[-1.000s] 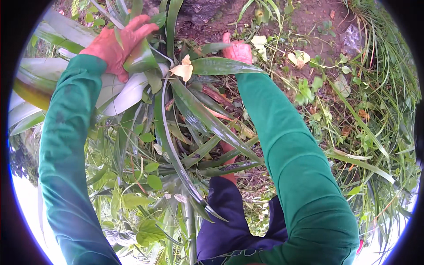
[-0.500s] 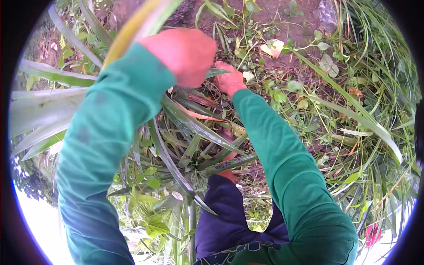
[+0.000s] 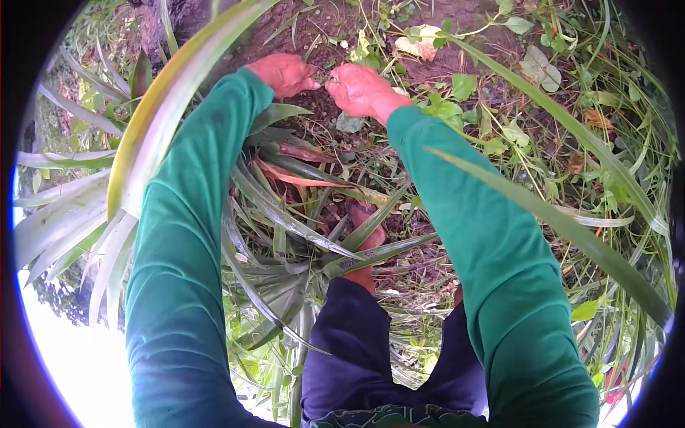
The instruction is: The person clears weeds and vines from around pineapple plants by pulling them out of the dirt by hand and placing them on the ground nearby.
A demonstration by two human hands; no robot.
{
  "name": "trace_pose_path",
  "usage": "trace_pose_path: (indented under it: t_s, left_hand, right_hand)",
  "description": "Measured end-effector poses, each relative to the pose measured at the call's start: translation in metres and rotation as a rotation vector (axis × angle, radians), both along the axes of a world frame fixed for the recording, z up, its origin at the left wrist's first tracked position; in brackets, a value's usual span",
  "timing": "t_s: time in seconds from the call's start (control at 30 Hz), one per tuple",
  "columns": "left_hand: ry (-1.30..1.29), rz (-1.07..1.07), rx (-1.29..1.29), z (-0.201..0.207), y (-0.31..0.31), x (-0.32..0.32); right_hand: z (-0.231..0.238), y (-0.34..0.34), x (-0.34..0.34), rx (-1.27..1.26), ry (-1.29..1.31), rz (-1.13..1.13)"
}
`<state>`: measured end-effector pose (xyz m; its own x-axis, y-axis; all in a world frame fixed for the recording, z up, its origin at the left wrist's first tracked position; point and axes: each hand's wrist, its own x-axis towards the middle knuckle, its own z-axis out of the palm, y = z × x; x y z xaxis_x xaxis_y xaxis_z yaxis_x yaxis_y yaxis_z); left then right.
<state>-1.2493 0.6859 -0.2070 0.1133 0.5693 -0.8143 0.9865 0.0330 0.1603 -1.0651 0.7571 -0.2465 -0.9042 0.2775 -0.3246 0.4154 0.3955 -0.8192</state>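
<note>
Over the bare brown soil (image 3: 300,32) at the top middle, my two hands come close together with a small gap between them. My left hand (image 3: 284,75) is closed, its thumb and fingertips toward the right; what it holds, if anything, is too small to name. Facing it, my right hand (image 3: 362,93) is closed in a pinch, and I cannot make out anything in its fingers. Below my left hand spreads a plant with long, stiff, strap-like leaves (image 3: 289,214), some dried to red-brown. A broad yellow-edged leaf (image 3: 153,118) arches beside my left forearm.
Long pale leaves (image 3: 64,207) fan out at the left. A long green blade (image 3: 564,228) slants across my right forearm. Tall grass (image 3: 628,93) and low weeds fill the right side. A dry pale leaf (image 3: 421,43) lies beyond my right hand. My bare foot (image 3: 367,232) shows among the leaves.
My left hand has moved down from its raised place over the plant to near the soil. My right hand has shifted slightly upward in the picture, and the hands now face each other.
</note>
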Motion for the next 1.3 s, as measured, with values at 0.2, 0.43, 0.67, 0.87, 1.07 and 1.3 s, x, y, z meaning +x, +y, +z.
trace_pose_path:
  t_s: [0.2,0.43,0.67,0.87,1.07,1.3]
  left_hand:
    - [0.020,0.010,0.274,-0.013,-0.031,-0.014]
    - [-0.090,0.358,0.439,-0.005,-0.038,0.024]
    - [-0.003,0.058,-0.002,0.057,-0.047,0.084]
    - [0.011,-0.158,0.479,0.018,-0.057,0.058]
    - [0.181,0.166,-0.158,0.057,0.011,0.048]
    - [0.076,0.989,0.145,0.029,0.010,-0.018]
  right_hand:
    - [-0.018,-0.013,-0.002,0.034,0.190,-0.157]
    - [-0.015,-0.022,0.007,-0.018,0.152,-0.285]
    - [0.028,-0.064,0.112,-0.289,0.267,-0.277]
    - [0.012,-0.044,0.161,0.554,0.139,0.073]
    - [0.007,-0.016,0.037,0.265,-0.080,0.109]
    - [-0.049,-0.117,0.025,-0.085,-0.263,0.330]
